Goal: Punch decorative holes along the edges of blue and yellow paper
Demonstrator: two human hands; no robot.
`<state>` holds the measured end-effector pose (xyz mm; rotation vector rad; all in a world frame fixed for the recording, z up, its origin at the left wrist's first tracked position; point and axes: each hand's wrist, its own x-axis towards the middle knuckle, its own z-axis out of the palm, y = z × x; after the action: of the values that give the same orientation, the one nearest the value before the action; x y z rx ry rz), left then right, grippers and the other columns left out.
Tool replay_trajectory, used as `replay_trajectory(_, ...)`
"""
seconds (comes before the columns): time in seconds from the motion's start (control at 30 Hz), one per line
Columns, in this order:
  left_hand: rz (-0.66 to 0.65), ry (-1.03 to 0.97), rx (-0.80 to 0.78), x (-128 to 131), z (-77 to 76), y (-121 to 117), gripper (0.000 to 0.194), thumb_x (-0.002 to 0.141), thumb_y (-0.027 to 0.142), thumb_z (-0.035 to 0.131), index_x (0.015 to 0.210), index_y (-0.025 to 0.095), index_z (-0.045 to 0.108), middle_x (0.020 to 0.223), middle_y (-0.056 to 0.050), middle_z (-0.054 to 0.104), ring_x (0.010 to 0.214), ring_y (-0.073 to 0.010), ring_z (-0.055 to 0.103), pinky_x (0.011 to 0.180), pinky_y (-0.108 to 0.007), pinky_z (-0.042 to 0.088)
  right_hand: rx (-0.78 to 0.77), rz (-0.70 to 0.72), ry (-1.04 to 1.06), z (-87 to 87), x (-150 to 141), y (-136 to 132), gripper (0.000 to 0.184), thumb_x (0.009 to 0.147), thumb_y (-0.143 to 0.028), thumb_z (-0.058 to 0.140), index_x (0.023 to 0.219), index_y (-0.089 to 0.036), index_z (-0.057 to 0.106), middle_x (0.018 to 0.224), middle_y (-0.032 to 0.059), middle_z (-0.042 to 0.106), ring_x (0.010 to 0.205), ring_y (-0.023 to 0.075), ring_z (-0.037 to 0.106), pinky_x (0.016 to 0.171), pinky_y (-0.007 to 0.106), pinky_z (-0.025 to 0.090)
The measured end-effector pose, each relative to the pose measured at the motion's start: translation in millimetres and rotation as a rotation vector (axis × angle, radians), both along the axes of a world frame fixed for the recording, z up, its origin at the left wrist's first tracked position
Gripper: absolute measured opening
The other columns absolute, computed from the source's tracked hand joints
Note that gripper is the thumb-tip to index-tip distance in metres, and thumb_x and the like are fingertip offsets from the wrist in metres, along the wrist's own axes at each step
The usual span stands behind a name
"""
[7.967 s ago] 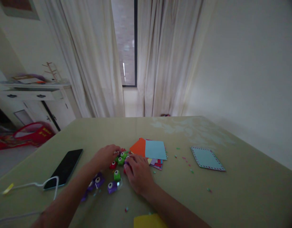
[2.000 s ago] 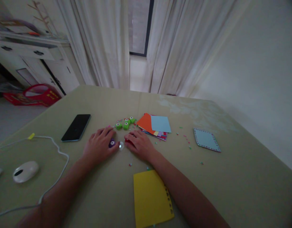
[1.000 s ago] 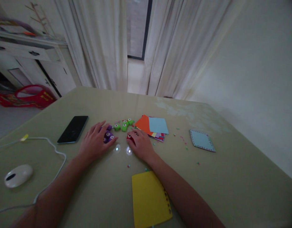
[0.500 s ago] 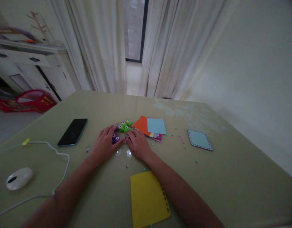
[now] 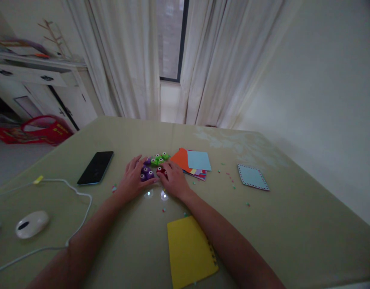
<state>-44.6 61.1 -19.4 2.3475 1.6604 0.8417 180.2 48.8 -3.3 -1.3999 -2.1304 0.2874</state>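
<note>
A cluster of small craft punches lies in the middle of the table: purple punches (image 5: 147, 173), green punches (image 5: 159, 158) just beyond them, and a red punch (image 5: 161, 170). My left hand (image 5: 131, 180) lies flat with its fingers spread, fingertips touching the purple punches. My right hand (image 5: 173, 180) rests palm down beside it, fingers curled against the red punch. The two hands nearly meet around the cluster. Two small clear discs (image 5: 156, 195) lie on the table just in front of the hands.
A stack of coloured paper (image 5: 192, 162) lies right of the punches, a light blue square with a punched border (image 5: 252, 177) further right, a yellow sheet (image 5: 190, 249) near me. A black phone (image 5: 95, 167), a white cable (image 5: 67, 192) and a mouse (image 5: 31, 224) are on the left. Paper bits dot the olive table (image 5: 293, 224).
Both hands have drawn together, sliding the purple and red punches up towards the green ones. The view has shifted slightly.
</note>
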Motion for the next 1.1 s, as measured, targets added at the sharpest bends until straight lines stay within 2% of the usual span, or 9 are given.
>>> replay_trajectory(0.1, 0.007, 0.05, -0.097, -20, -0.8, -8, 0.103, 0.087, 0.066, 0.075, 0.17, 0.024, 0.031, 0.177, -0.021, 0.029, 0.162, -0.0452, 0.031, 0.128, -0.064, 0.03, -0.013, 0.026, 0.15, -1.1, 12, -9, 0.037, 0.108, -0.035, 0.064, 0.14, -0.016, 0.064, 0.137, 0.0152, 0.069, 0.13, 0.0277, 0.06, 0.117, 0.045, 0.047)
replay_trajectory(0.2, 0.051, 0.146, -0.191, -30, -3.2, -14, 0.114, 0.085, 0.07, 0.073, 0.173, 0.017, 0.025, 0.178, -0.026, 0.027, 0.165, -0.0482, 0.025, 0.129, -0.068, 0.024, -0.017, 0.079, 0.211, -5.1, 22, -17, 0.042, 0.105, -0.028, 0.066, 0.145, -0.018, 0.062, 0.145, 0.015, 0.067, 0.138, 0.0281, 0.058, 0.121, 0.047, 0.044)
replay_trajectory(0.4, 0.107, 0.219, -0.107, -6, -1.9, -11, 0.096, 0.1, 0.069, 0.051, 0.172, 0.01, 0.027, 0.175, -0.026, 0.036, 0.164, -0.0436, 0.03, 0.131, -0.065, 0.019, -0.042, 0.092, 0.204, -10.4, 21, -18, 0.044, 0.108, -0.026, 0.058, 0.151, -0.018, 0.057, 0.151, 0.0169, 0.064, 0.143, 0.0278, 0.057, 0.124, 0.049, 0.043)
replay_trajectory(0.5, 0.093, 0.221, -0.083, -1, 3.0, -12, 0.096, 0.101, 0.069, 0.051, 0.172, 0.01, 0.025, 0.175, -0.024, 0.037, 0.163, -0.0414, 0.032, 0.132, -0.061, 0.018, -0.019, 0.07, 0.207, -5.7, 20, -21, 0.043, 0.108, -0.026, 0.059, 0.151, -0.017, 0.057, 0.151, 0.0168, 0.063, 0.143, 0.0277, 0.056, 0.124, 0.048, 0.043)
replay_trajectory(0.6, 0.122, 0.245, -0.084, -8, 9.3, -18, 0.105, 0.097, 0.073, 0.054, 0.171, 0.004, 0.024, 0.171, -0.027, 0.041, 0.158, -0.0446, 0.039, 0.129, -0.059, 0.027, 0.028, -0.057, 0.185, 1.4, 20, -27, 0.038, 0.107, -0.028, 0.062, 0.143, -0.018, 0.063, 0.14, 0.016, 0.067, 0.133, 0.0302, 0.06, 0.118, 0.048, 0.048)
replay_trajectory(0.7, 0.161, 0.278, -0.124, -18, 15.5, -22, 0.107, 0.094, 0.079, 0.055, 0.165, 0.003, 0.034, 0.161, -0.029, 0.051, 0.148, -0.0482, 0.049, 0.122, -0.06, 0.038, 0.031, -0.144, 0.14, 4.4, 20, -29, 0.032, 0.104, -0.029, 0.068, 0.134, -0.019, 0.068, 0.126, 0.0142, 0.068, 0.121, 0.0316, 0.063, 0.11, 0.048, 0.052)
replay_trajectory(0.87, 0.1, 0.253, -0.136, -18, 20.3, -21, 0.083, 0.093, 0.073, 0.059, 0.148, 0.011, 0.057, 0.14, -0.022, 0.065, 0.129, -0.0442, 0.061, 0.113, -0.056, 0.047, -0.068, -0.111, 0.156, -0.2, 21, -27, 0.034, 0.101, -0.018, 0.066, 0.135, -0.018, 0.066, 0.126, 0.0141, 0.067, 0.116, 0.0299, 0.067, 0.106, 0.047, 0.055)
replay_trajectory(0.97, 0.089, 0.227, -0.131, -14, 20.2, -19, 0.073, 0.095, 0.067, 0.06, 0.143, 0.012, 0.061, 0.136, -0.021, 0.066, 0.127, -0.0422, 0.062, 0.111, -0.053, 0.048, -0.06, -0.054, 0.195, -2.7, 23, -25, 0.034, 0.101, -0.017, 0.067, 0.134, -0.018, 0.067, 0.126, 0.0141, 0.069, 0.118, 0.03, 0.067, 0.107, 0.048, 0.054)
replay_trajectory(1.1, 0.096, 0.182, -0.122, -12, 20.4, -20, 0.073, 0.094, 0.065, 0.062, 0.143, 0.012, 0.059, 0.136, -0.021, 0.066, 0.129, -0.0429, 0.061, 0.112, -0.055, 0.048, -0.066, -0.024, 0.28, -5.2, 25, -24, 0.036, 0.101, -0.022, 0.07, 0.136, -0.019, 0.067, 0.122, 0.0128, 0.072, 0.11, 0.0282, 0.069, 0.102, 0.046, 0.056)
